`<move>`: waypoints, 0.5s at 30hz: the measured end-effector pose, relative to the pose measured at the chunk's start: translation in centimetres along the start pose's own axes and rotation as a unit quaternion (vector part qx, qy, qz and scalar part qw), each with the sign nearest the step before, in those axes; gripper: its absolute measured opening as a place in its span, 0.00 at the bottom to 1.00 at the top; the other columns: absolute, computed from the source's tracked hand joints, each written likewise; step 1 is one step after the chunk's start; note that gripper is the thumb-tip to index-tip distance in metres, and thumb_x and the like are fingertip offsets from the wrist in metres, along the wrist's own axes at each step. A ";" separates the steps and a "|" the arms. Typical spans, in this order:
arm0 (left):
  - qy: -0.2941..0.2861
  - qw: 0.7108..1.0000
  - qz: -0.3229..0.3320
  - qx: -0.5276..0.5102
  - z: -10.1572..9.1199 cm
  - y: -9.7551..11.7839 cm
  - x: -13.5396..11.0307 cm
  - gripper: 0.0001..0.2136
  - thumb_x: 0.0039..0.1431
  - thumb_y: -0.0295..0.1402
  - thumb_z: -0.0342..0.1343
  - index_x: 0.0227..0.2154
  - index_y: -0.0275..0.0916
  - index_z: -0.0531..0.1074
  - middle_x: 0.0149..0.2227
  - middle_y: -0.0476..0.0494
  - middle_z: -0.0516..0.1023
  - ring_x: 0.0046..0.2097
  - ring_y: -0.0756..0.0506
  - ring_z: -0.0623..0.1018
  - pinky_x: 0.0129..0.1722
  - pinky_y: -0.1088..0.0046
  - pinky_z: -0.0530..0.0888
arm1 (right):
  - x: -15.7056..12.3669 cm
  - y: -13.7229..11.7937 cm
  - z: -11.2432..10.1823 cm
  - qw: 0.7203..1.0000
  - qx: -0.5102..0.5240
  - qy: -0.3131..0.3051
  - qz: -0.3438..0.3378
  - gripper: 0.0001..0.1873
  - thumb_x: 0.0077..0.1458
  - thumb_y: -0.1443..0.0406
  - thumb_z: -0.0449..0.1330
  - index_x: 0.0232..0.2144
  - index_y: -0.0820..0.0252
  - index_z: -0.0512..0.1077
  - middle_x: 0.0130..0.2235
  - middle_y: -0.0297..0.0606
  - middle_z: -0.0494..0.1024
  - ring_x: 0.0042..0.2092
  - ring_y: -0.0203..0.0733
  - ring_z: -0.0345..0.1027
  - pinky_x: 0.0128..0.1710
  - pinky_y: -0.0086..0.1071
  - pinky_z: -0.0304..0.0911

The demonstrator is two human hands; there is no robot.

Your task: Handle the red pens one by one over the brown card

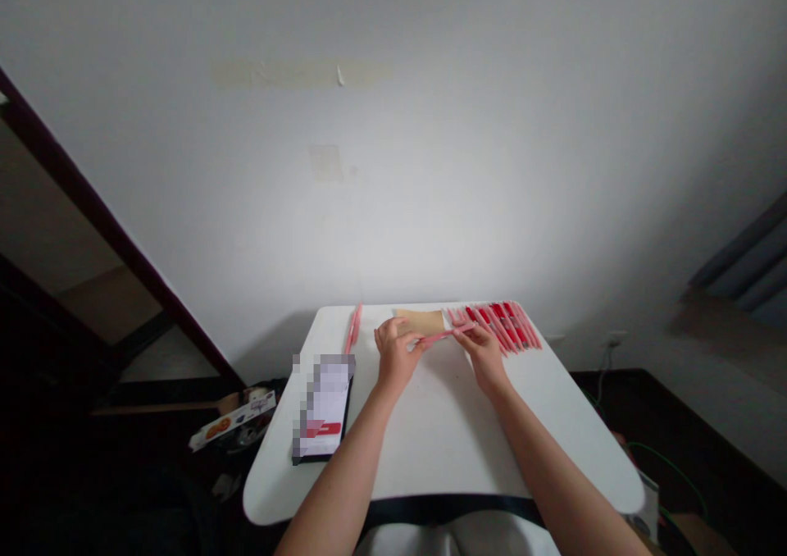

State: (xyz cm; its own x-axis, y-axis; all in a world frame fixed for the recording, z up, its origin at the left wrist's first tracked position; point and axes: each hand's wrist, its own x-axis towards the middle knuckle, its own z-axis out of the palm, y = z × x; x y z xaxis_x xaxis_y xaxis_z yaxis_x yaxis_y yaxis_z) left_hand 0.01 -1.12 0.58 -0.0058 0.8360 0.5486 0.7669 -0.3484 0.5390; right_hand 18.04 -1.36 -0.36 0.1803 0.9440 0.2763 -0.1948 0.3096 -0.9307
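Pink and thin, one pen (439,336) is in both hands, and it goes across from one hand to the other. The left hand (395,355) pinches one end with the thumb and fingers. The right hand (484,355) pinches the pen near its other end, and that end tips up a bit and points away. Under both hands is a white table (448,433).

Just past the hands, near the wall (430,170), is a bit of tan paper (424,320). The left hand hides some of it. Just right of the right hand, and a little past it, is a row of pens (513,326). They are pink and red, and they lie side by side, all on a slant.

Left of the left hand, near the far edge, is a lone pen (352,330), also pink. Nearer than that, left of the left arm, is a phone (325,408). Its screen is lit, but part of it is blurred out. Far off to the left, lower than the table, is a box (237,421).
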 end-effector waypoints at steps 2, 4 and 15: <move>0.000 1.000 0.012 -0.006 0.0 0.1 0.0 0.05 0.48 0.40 0.65 0.30 0.49 0.80 0.50 0.45 0.71 0.56 0.41 0.66 0.60 0.55 0.59 | -0.1 -0.3 0.1 1.000 0.002 -0.005 0.005 0.19 0.43 0.53 0.68 0.33 0.59 0.76 0.38 0.40 0.78 0.40 0.45 0.70 0.41 0.38 0.65; -0.001 1.000 0.020 -0.008 0.0 0.2 0.0 0.06 0.48 0.40 0.65 0.30 0.49 0.80 0.50 0.45 0.71 0.56 0.42 0.66 0.59 0.56 0.60 | -0.1 -0.3 0.0 1.000 0.006 -0.007 0.003 0.18 0.45 0.53 0.67 0.35 0.59 0.76 0.38 0.39 0.78 0.40 0.43 0.69 0.40 0.37 0.65; -0.065 0.994 -0.019 0.081 0.1 -0.7 -0.2 0.18 0.54 0.42 0.59 0.48 0.49 0.73 0.56 0.42 0.72 0.63 0.36 0.60 0.61 0.38 0.51 | 0.8 0.1 -1.2 0.978 0.206 0.021 0.034 0.15 0.50 0.51 0.63 0.35 0.52 0.69 0.35 0.33 0.74 0.39 0.41 0.70 0.43 0.44 0.68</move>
State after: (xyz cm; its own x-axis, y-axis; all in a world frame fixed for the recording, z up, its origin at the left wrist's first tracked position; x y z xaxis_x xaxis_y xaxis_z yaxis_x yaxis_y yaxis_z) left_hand -0.46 -1.04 0.01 0.0371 0.8986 0.4372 0.8616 -0.2504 0.4416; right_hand 19.34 -0.67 -0.49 0.1906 0.9611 0.1997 -0.5774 0.2743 -0.7690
